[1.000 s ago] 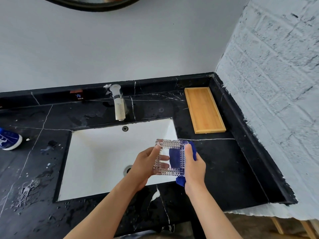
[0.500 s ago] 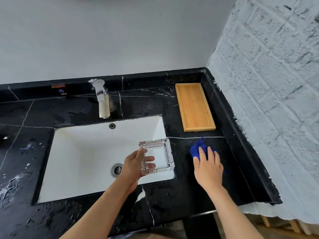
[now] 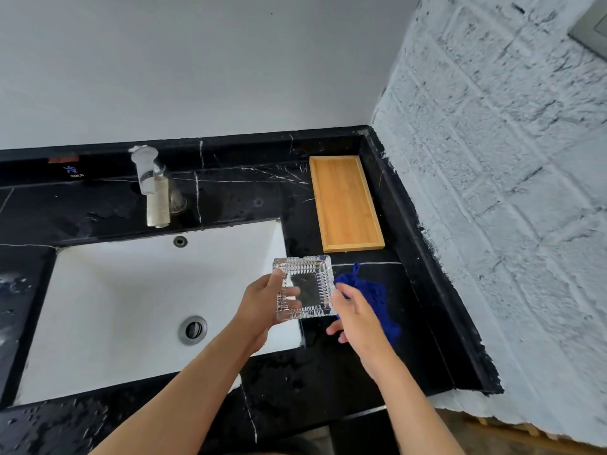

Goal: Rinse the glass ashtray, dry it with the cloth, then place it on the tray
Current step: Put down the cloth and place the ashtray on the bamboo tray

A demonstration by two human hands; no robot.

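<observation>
A square cut-glass ashtray [image 3: 310, 289] is held above the right edge of the sink, tilted toward me. My left hand [image 3: 262, 307] grips its left rim, thumb on top and fingers underneath. My right hand [image 3: 358, 320] is just to its right with fingers apart, fingertips at the ashtray's right rim; I cannot tell if they touch it. The blue cloth [image 3: 376, 295] lies crumpled on the black counter, partly hidden under my right hand. The wooden tray [image 3: 345, 201] sits beyond it on the counter, by the right wall.
The white sink basin [image 3: 131, 290] with its drain [image 3: 193, 329] lies left of my hands. A faucet [image 3: 154, 195] stands behind it. The black marble counter [image 3: 328, 372] is wet in front. A rough white brick wall [image 3: 492, 192] borders the right side.
My right hand put the blue cloth down on the counter and let go of it, then came back to the ashtray's right side. My left hand kept the ashtray.
</observation>
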